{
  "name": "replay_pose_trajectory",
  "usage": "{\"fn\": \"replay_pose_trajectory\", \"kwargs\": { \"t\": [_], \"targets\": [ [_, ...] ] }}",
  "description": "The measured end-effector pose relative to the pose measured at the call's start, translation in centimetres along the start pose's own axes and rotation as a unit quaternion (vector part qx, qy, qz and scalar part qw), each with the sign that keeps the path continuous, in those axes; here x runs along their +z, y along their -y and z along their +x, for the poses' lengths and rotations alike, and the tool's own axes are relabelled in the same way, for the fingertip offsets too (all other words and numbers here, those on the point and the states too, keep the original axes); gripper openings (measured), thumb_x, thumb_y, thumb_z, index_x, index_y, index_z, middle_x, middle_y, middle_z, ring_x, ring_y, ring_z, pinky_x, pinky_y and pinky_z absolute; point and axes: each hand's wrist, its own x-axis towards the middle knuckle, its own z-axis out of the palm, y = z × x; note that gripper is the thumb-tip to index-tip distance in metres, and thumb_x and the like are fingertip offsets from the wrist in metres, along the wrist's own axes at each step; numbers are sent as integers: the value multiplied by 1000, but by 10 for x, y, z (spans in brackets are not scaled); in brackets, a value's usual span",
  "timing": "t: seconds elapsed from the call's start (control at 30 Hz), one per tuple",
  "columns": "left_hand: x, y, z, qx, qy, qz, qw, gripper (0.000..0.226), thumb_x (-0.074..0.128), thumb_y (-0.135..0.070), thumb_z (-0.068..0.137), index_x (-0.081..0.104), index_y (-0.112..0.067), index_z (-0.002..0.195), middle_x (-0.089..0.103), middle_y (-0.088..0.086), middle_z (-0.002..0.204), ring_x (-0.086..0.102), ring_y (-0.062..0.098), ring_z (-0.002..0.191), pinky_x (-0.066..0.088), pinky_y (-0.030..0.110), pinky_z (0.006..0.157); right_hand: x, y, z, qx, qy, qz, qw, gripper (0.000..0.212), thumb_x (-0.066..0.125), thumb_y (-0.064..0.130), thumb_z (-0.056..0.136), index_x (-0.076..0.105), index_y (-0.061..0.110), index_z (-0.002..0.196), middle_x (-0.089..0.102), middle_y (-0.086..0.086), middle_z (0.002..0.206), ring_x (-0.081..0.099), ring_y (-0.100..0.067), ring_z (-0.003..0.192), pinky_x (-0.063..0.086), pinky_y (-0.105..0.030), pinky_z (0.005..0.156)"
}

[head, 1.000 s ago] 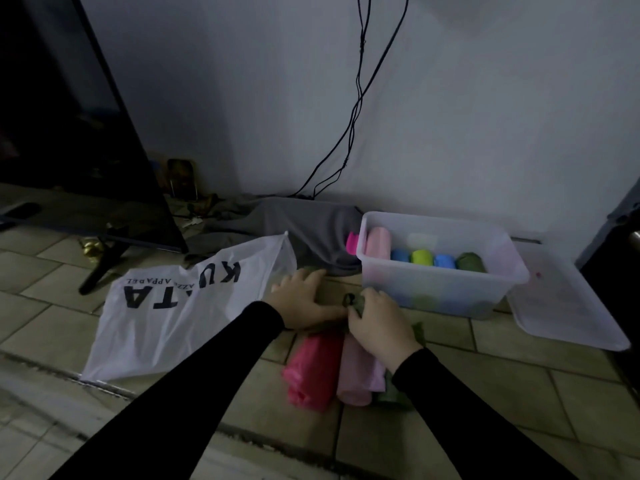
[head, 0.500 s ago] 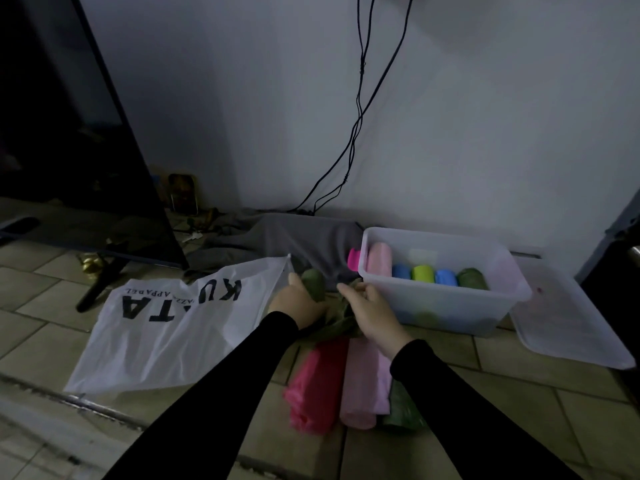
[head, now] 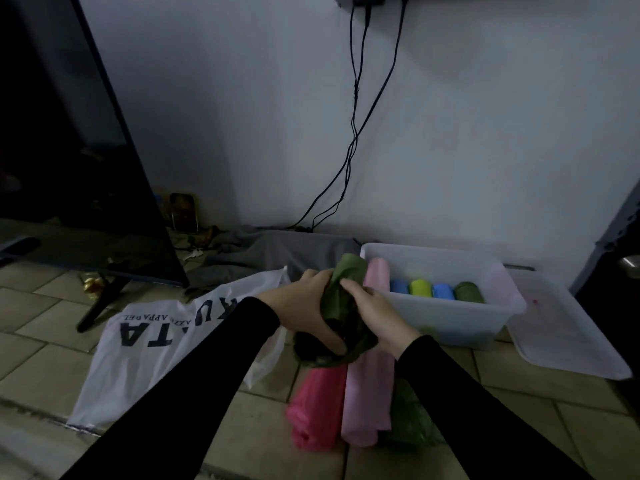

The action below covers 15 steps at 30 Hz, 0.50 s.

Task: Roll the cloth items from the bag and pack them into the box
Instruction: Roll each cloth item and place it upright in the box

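Tiled floor [head: 52, 368], dim light, pale wall [head: 485, 133] behind. A dark television [head: 69, 150] on its stand fills the left side. Two black cables [head: 356, 126] hang down the wall to the floor.

White plastic bag [head: 145, 344] with black lettering lies flat on the floor, left of the hands, partly under the left sleeve. Grey cloth [head: 277, 251] is heaped against the wall behind it. Clear plastic box [head: 485, 323] sits on the floor to the right, open. Its lid [head: 568, 334] lies flat just beside it, on the right.

Inside the box: a pink roll [head: 377, 275] standing at the left end, then a row of blue [head: 399, 285], yellow-green [head: 420, 287], blue [head: 443, 291] and dark green [head: 468, 292] rolls.

On the floor below the hands: red cloth [head: 315, 407], pale pink cloth [head: 367, 396] touching it, and green cloth [head: 412, 420] partly hidden under the right sleeve.

Olive-green cloth [head: 343, 299] is held in the air above these, just left of the box's near corner. Left hand [head: 308, 303] grasps its left side, thumb curled over the lower end. Right hand [head: 374, 310] grasps the right side, fingers bent into the fabric. The cloth's upper end sticks up, bunched, between both grips.
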Motion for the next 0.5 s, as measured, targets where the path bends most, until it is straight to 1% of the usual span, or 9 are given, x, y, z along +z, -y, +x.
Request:
{"fn": "replay_pose_trajectory", "kwargs": {
  "t": [0.07, 0.17, 0.23, 0.27, 0.3, 0.33, 0.4, 0.43, 0.5],
  "targets": [
    [-3, -2, 3, 12, -16, 111, 994, 125, 89, -40, 57, 7, -25, 151, 25, 1, 144, 40, 23, 130, 41, 34, 107, -1, 2, -3, -7, 1, -10, 1000, 31, 52, 49, 90, 64, 21, 87, 68, 1, 88, 63, -17, 92, 49, -31, 88],
    [5, -10, 9, 63, -55, 245, 966, 135, 88, -41, 53, -4, -27, 151, 13, 5, 152, 28, 31, 138, 36, 46, 110, -2, 0, -7, -37, 4, -114, 993, 34, 45, 45, 95, 61, 17, 106, 66, 0, 95, 61, -24, 103, 48, -35, 91],
    [9, -18, 12, 87, -79, 309, 944, 135, 85, -49, 52, -6, -32, 151, 14, 6, 152, 25, 31, 138, 35, 50, 109, -2, 1, -11, -58, -10, -148, 987, 33, 45, 33, 98, 56, 11, 120, 64, -8, 112, 58, -30, 111, 45, -37, 95],
    [8, -20, 14, 93, -90, 320, 939, 134, 83, -53, 52, -6, -34, 151, 17, 7, 151, 25, 32, 137, 35, 51, 108, -3, 3, -15, -58, -14, -130, 990, 35, 47, 31, 98, 54, 9, 124, 62, -13, 120, 57, -30, 113, 45, -38, 97],
    [6, -20, 15, 98, -101, 310, 940, 133, 82, -55, 52, -5, -36, 150, 20, 7, 149, 27, 32, 135, 35, 50, 108, -5, 6, -21, -52, -8, -93, 994, 37, 49, 35, 96, 53, 10, 124, 62, -14, 121, 59, -28, 110, 46, -38, 96],
    [2, -18, 16, 105, -109, 272, 950, 132, 82, -57, 51, -4, -38, 150, 22, 6, 147, 27, 31, 135, 34, 50, 109, -8, 9, -26, -34, 10, -24, 999, 38, 49, 41, 95, 56, 13, 119, 65, -12, 116, 61, -24, 104, 48, -37, 94],
    [-6, -12, 14, 136, -114, 122, 976, 131, 84, -57, 50, -2, -43, 148, 23, 1, 148, 28, 25, 137, 34, 45, 111, -22, 12, -30, 5, 40, 123, 992, 47, 45, 52, 93, 68, 14, 107, 72, -9, 99, 65, -19, 94, 51, -34, 87],
    [-9, -9, 12, 157, -114, 42, 980, 130, 86, -54, 50, -1, -44, 147, 24, -2, 148, 28, 21, 138, 34, 41, 112, -34, 15, -29, 14, 52, 163, 985, 50, 44, 54, 93, 71, 13, 103, 73, -10, 97, 66, -20, 94, 51, -32, 84],
    [-12, -7, 8, 187, -108, -80, 973, 126, 88, -49, 54, 3, -44, 147, 26, -2, 148, 31, 15, 137, 35, 36, 113, -51, 19, -30, 35, 96, 140, 985, 41, 49, 44, 95, 73, 11, 100, 73, -11, 99, 69, -19, 91, 51, -31, 81]
  ]
}}
